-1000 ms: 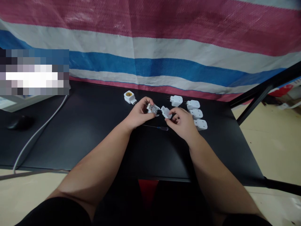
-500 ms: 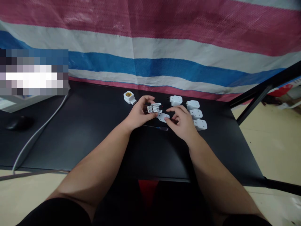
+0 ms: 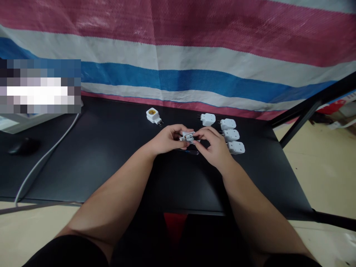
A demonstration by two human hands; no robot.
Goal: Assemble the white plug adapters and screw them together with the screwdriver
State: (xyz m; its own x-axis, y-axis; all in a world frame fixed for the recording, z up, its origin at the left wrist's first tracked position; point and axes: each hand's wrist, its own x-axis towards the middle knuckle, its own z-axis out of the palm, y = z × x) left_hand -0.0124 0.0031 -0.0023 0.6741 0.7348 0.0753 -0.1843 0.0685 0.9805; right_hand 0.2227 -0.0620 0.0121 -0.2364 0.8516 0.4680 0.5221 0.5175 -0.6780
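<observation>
Small white plastic plug adapter (image 3: 188, 137), metal contacts bared, pinched just above the matte black desk (image 3: 111, 159) in the closed grip of left hand (image 3: 167, 139) and right hand (image 3: 214, 146). Behind, woven tarpaulin (image 3: 194, 55) striped red, white, blue; four smooth white plugs (image 3: 231, 135) beside the right hand.

Makeshift workshop: striped tarpaulin (image 3: 194, 48) backs a black table (image 3: 111, 163) of white plug adapters (image 3: 232, 135).
</observation>
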